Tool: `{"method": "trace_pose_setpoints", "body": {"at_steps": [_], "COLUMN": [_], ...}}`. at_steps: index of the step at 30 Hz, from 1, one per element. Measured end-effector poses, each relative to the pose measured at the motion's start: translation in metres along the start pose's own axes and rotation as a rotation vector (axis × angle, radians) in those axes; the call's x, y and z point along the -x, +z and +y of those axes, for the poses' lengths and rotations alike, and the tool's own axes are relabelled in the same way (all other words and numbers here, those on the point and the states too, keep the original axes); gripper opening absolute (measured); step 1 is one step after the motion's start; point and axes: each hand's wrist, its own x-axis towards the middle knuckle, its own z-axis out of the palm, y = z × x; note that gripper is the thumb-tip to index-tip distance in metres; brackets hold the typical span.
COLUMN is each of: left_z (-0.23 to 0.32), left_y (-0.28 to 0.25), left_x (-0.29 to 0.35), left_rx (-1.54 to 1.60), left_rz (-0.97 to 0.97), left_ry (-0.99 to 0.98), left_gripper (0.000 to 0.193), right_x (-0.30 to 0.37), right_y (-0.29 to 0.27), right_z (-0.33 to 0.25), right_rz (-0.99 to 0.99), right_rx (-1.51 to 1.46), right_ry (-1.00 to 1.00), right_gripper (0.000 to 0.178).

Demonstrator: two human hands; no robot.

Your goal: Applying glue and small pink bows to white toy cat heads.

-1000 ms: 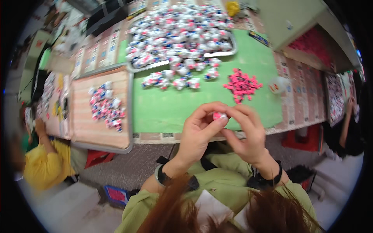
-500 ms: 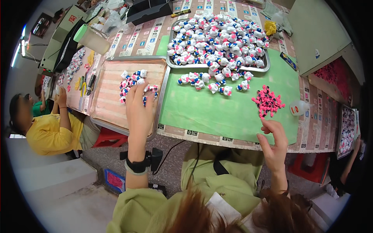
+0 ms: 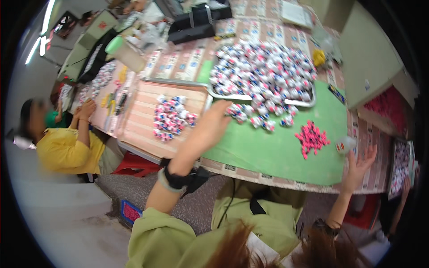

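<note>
My left hand (image 3: 212, 127) reaches across the right rim of the tray (image 3: 134, 134) lined with pinkish paper. Its fingertips are at the left end of a loose row of small white figurines (image 3: 239, 113) with blue and pink parts; blur hides whether they grip one. A cluster of similar figurines (image 3: 172, 118) lies in that tray. My right hand (image 3: 360, 165) is open with spread fingers, beside a small white squeeze bottle (image 3: 346, 144), and holds nothing I can see. To the left of the bottle, a pile of small pink and black pieces (image 3: 311, 139) rests on the green mat (image 3: 268, 156).
A metal tray (image 3: 308, 99) heaped with figurines stands behind the loose row. Farther left are a green-lidded container (image 3: 125, 53) and a black box (image 3: 192, 27). A grey cabinet (image 3: 371, 58) bounds the right side. A person in yellow (image 3: 67, 149) works at the left.
My left hand has moved right, from the figurines in the paper-lined tray to the loose row. My right hand has gone right, from the pink pieces to beside the bottle, and opened. The view has shifted.
</note>
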Motion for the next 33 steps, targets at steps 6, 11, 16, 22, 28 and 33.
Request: {"method": "trace_pose_setpoints", "body": {"at_steps": [6, 11, 16, 22, 28, 33], "left_z": [-0.002, 0.009, 0.066, 0.105, 0.116, 0.121], "left_y": [0.008, 0.005, 0.0, 0.043, 0.067, 0.064], "left_x": [-0.017, -0.006, 0.013, 0.038, 0.043, 0.046], "left_rx": [-0.232, -0.16, 0.537, 1.309, 1.505, 1.411], "left_rz": [-0.176, 0.026, -0.11, -0.235, -0.207, -0.183], "left_ry": [-0.184, -0.175, -0.304, -0.532, -0.53, -0.511], "left_gripper": [0.026, 0.023, 0.029, 0.029, 0.034, 0.037], "right_x": [-0.008, -0.013, 0.012, 0.051, 0.067, 0.07], "right_y": [0.011, 0.006, 0.007, 0.018, 0.016, 0.019], "right_z": [0.019, 0.049, -0.002, -0.065, -0.082, -0.083], "right_rz": [-0.27, -0.444, -0.34, -0.714, -0.605, -0.57], "right_rx": [-0.233, -0.108, -0.581, -0.788, -0.526, -0.598], "right_ry": [0.179, 0.288, 0.34, 0.681, 0.362, 0.147], "right_gripper": [0.056, 0.043, 0.041, 0.044, 0.032, 0.04]}}
